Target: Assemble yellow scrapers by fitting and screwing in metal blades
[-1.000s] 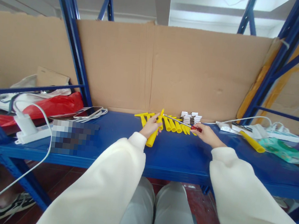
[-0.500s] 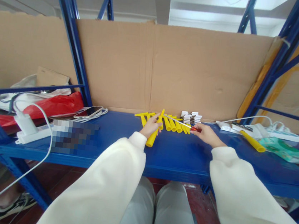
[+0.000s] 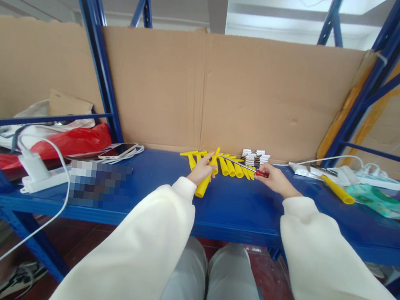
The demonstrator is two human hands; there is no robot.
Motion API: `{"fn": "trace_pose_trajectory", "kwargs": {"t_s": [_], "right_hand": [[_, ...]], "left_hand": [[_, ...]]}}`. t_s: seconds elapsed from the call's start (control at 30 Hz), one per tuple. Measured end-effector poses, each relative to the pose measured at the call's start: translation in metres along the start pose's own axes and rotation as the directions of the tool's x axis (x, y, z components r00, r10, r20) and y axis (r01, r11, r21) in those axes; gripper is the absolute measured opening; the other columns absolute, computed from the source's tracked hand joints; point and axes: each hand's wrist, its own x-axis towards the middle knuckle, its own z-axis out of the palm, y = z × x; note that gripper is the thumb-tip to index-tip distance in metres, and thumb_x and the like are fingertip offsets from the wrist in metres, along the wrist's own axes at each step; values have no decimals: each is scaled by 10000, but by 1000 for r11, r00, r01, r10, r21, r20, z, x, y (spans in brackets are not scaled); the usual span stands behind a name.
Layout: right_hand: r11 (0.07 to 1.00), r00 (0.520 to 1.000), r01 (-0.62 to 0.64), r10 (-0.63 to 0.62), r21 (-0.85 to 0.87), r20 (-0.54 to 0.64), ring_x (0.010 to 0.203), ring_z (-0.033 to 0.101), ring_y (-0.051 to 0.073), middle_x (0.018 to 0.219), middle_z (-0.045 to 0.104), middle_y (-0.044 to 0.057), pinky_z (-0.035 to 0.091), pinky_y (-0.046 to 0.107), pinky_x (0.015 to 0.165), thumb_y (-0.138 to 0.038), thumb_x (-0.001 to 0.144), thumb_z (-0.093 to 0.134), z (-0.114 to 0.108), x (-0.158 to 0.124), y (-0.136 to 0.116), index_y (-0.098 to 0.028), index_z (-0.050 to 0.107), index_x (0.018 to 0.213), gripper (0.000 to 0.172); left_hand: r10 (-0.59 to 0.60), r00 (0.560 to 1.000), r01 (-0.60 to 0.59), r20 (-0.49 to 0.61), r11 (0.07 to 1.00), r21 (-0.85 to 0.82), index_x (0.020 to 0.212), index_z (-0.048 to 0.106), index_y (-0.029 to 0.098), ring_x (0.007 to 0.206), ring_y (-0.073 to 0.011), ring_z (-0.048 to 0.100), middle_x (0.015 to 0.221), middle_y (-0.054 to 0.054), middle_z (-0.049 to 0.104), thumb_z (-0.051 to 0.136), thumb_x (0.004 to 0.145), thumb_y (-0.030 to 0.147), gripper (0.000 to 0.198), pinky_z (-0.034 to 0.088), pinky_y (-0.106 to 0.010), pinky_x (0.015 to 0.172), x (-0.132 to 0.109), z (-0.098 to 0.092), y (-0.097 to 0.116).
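Note:
My left hand is closed around a yellow plastic tube-like handle, held tilted with its round end toward me and its narrow end up. My right hand grips a screwdriver by its red handle. The long metal shaft points left, and its tip meets or lies very near the upper part of the yellow handle; exact contact is too small to tell. Behind the hands, several similar yellow handles lie in a row on the blue shelf. Small white-and-dark stacked pieces sit behind them.
A cardboard panel closes off the back. On the right lie another yellow handle, a green packet and white cables. A phone, a power strip and a red bag are on the left. Another person's shoe shows below left.
My hands, the yellow handle and the screwdriver stay in nearly the same place. Reflections on the screwdriver shaft differ slightly. The other person's feet at lower left have shifted.

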Motion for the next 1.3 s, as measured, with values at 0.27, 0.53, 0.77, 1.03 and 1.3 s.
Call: {"fn": "trace_pose_trajectory", "kwargs": {"t_s": [0.27,0.53,0.77,1.03,1.3], "right_hand": [[999,997,53,-53,4,54,684,629,205,746,714,49,488,306,659,-459,827,651,-5,0,-4,-221,680,862,243],[999,994,38,-37,-5,99,679,629,209,761,720,65,480,306,646,-390,847,603,-8,0,-11,-203,679,830,202],[999,994,37,-36,-5,106,666,624,200,749,712,52,477,302,630,-356,832,598,-7,0,-11,-211,660,814,159],[999,993,29,-28,-14,111,668,619,207,749,715,58,478,312,648,-390,844,602,-7,0,-10,-212,676,812,196],[998,993,22,-15,-56,120,643,609,204,717,695,55,469,308,634,-375,869,570,-7,0,-10,-216,661,813,191]], "left_hand": [[-3,1000,3,-3,1000,1,1536,397,212,470,-33,522,1000,-66,600,513,893,39,675,422,-174,422,-3,1,3],[-5,1000,5,-3,1000,4,1535,401,209,467,-28,522,1042,-84,597,506,894,39,671,417,-173,413,-2,1,3],[38,999,-37,-29,998,45,1520,442,216,481,-37,528,1020,-79,630,529,874,32,678,419,-174,427,-3,0,2],[41,999,-41,-12,999,16,1525,433,223,489,-38,523,1003,-61,649,533,873,42,684,441,-175,455,1,-1,-2],[26,1000,-26,-12,999,21,1549,387,224,475,-33,527,1137,-113,637,533,874,32,717,422,-177,422,0,1,0]]}}
